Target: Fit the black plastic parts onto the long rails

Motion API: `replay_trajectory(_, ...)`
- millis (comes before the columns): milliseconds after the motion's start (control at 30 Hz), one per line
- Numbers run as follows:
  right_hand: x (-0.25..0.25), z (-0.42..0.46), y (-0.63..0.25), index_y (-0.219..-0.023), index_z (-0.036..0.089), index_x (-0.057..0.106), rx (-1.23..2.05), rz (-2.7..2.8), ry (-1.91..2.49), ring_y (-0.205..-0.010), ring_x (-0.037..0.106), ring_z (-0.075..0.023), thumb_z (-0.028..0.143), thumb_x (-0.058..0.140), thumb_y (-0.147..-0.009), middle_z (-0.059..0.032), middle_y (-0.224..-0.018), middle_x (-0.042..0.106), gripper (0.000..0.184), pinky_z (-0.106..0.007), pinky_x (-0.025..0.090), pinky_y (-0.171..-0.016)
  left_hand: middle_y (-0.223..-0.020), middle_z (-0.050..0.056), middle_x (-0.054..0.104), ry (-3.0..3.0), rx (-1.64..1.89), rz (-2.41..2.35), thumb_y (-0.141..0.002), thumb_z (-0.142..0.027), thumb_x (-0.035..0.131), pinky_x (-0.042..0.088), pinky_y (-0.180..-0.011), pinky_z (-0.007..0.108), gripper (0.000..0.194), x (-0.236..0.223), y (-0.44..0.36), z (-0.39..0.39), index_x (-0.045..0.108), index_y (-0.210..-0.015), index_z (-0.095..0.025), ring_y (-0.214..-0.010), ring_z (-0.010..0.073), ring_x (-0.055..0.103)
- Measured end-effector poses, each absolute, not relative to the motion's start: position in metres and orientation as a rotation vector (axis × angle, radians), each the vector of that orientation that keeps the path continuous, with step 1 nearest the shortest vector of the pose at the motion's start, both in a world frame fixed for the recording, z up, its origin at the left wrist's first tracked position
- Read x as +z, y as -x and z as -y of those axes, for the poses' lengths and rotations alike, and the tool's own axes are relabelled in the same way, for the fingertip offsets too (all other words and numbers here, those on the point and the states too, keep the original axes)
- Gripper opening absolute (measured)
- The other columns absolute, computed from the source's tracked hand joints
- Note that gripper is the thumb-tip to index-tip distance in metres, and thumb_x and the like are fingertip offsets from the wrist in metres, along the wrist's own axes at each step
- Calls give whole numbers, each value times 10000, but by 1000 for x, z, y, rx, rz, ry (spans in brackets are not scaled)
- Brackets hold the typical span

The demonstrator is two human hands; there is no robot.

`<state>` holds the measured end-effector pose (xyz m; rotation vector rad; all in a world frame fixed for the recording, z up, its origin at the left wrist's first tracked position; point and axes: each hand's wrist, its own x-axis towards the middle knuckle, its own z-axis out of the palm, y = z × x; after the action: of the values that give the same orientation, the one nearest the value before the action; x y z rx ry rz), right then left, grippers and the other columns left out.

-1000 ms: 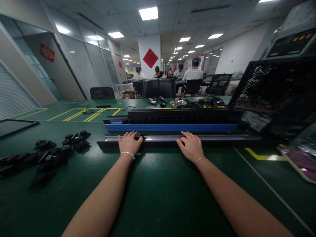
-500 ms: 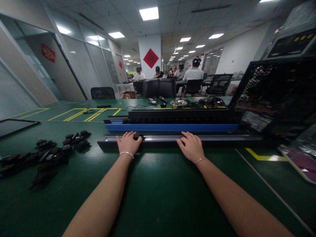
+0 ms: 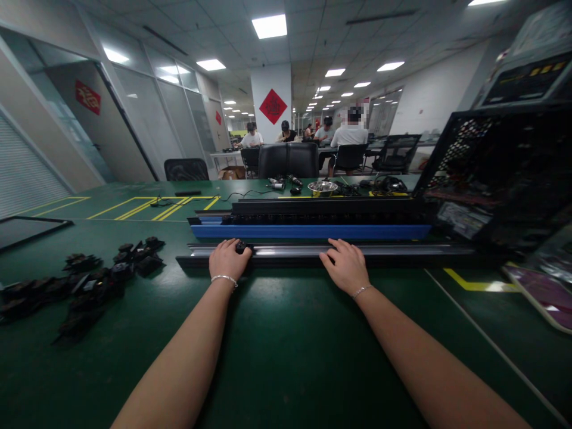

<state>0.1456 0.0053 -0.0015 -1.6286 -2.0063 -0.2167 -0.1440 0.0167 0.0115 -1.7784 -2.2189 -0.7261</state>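
Observation:
A long black and silver rail (image 3: 290,252) lies across the green table in front of me. My left hand (image 3: 227,260) rests on its left part, fingers curled over a small black part (image 3: 242,246) sitting in the rail's channel. My right hand (image 3: 346,265) lies on the rail near its middle, fingers bent down onto it, holding it steady. Just behind the rail lies a blue and black strip (image 3: 308,226) of the same length.
A heap of small black parts (image 3: 84,283) is spread on the table at my left. A black mesh crate (image 3: 496,173) stands at the right. A metal bowl (image 3: 322,187) and cables sit behind the strips. Several people sit at far tables.
My left hand has slid a little to the left along the rail together with the small black part. My right hand has stayed where it was.

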Motion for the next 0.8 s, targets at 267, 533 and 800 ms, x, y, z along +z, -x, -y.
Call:
replay_trajectory(267,-1,-6,-146,-788,238,680,-223,2010,1629,-1227,429,-230,448,370,-888,-39,-1274,558,387,-460,289,-1013,-1259,11,586,1716,-727,2307,-765,-450,440,259,-1070,437,445,13,143,-14,640,-1113,-257,-1222,247,452)
replay_trajectory(533,-1,-6,-146,-790,240,681,-217,2011,1624,-1224,428,-229,442,381,-885,-39,-1272,559,374,-458,287,-1013,-1298,18,553,1745,-713,2296,-783,-458,418,163,-1100,508,462,9,148,-16,615,-1150,-258,-1252,262,419)
replay_trajectory(800,-2,-6,-146,-780,243,678,-220,2006,1621,-1225,430,-230,454,369,-887,-33,-1273,559,389,-461,285,-1015,-1296,18,556,1734,-717,2312,-778,-458,423,159,-1100,514,461,10,148,-16,618,-1150,-267,-1256,273,415)
